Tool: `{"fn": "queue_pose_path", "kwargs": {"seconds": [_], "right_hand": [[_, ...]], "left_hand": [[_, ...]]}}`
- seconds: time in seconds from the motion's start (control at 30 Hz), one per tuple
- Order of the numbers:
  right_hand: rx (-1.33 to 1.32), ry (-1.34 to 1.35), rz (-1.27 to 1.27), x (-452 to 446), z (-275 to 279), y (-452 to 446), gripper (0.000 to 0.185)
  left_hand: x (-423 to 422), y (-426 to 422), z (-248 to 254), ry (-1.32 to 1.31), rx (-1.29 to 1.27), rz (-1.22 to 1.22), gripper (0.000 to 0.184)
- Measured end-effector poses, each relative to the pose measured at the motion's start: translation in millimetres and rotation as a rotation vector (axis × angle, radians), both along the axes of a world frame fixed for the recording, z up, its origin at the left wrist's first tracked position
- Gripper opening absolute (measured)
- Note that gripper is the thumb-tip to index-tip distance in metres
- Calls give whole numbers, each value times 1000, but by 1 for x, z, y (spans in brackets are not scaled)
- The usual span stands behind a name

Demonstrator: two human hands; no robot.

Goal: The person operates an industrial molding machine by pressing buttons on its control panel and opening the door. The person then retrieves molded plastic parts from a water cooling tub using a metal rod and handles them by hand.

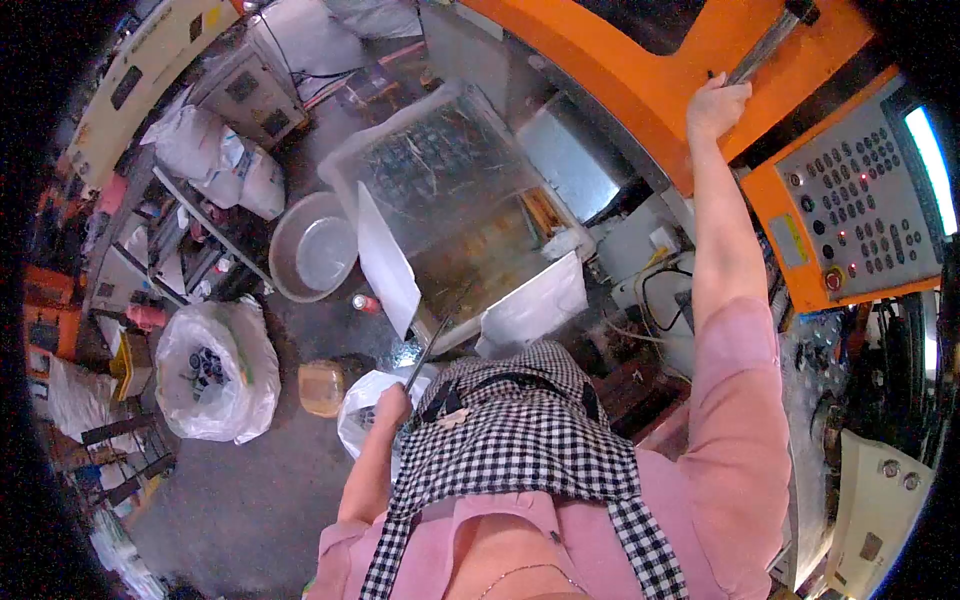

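Note:
My right hand (718, 108) is closed around the lower end of a long grey door handle (768, 48) on the orange machine door (640, 90). Low in front of my body, my left hand (392, 405) grips a thin dark rod (428, 352) that points up and away toward the tray. Beyond it stands a big pale tray (480, 210) with many small dark parts at its far end and a brownish bare area nearer me. White sheets (535, 303) stand along its near edges. A white plastic bag (358, 412) lies beside my left hand.
On the right is a control panel (840, 190) with many buttons and a lit screen. To the left are a round basin (314, 248), a lined bag of dark parts (218, 372), a yellowish container (321, 388) and a red can (366, 303). White sacks (222, 165) lie on a rack.

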State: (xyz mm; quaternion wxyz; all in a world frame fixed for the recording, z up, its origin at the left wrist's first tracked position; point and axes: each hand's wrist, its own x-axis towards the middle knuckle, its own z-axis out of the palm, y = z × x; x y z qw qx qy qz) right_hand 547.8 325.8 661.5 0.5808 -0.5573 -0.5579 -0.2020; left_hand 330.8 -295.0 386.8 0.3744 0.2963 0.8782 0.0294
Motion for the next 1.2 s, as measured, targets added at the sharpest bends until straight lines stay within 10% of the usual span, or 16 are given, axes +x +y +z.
{"fn": "queue_pose_path", "kwargs": {"seconds": [1.2], "right_hand": [[-96, 85, 83, -8, 10, -18, 41]], "left_hand": [[41, 226, -70, -77, 268, -31, 25]]}}
